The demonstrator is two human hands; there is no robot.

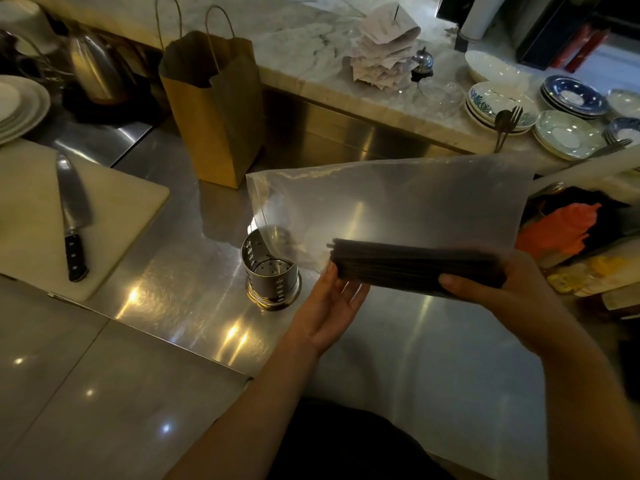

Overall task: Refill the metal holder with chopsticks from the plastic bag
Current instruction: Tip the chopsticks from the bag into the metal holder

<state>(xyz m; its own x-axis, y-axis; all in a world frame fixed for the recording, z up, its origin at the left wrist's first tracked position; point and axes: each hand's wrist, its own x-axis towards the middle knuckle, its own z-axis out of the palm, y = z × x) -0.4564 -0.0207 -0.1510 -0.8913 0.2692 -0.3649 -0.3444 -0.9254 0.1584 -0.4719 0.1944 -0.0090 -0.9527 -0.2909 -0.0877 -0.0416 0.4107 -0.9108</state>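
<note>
A perforated metal holder (271, 268) stands upright on the steel counter, and I see no chopsticks in it. A bundle of dark chopsticks (415, 263) lies level inside a clear plastic bag (398, 202), tips pointing left toward the holder. My right hand (498, 285) grips the bundle's right end through the bag, thumb on the near side. My left hand (332, 306) is under the bundle's left end with straight fingers touching the bag. The bag's left corner hangs over the holder's rim.
A brown paper bag (214, 109) stands behind the holder. A knife (72, 216) lies on a white cutting board (121, 209) at left. Stacked plates (568, 133) and forks sit on the marble ledge at back right. Orange plastic (557, 230) and bottles crowd the right edge.
</note>
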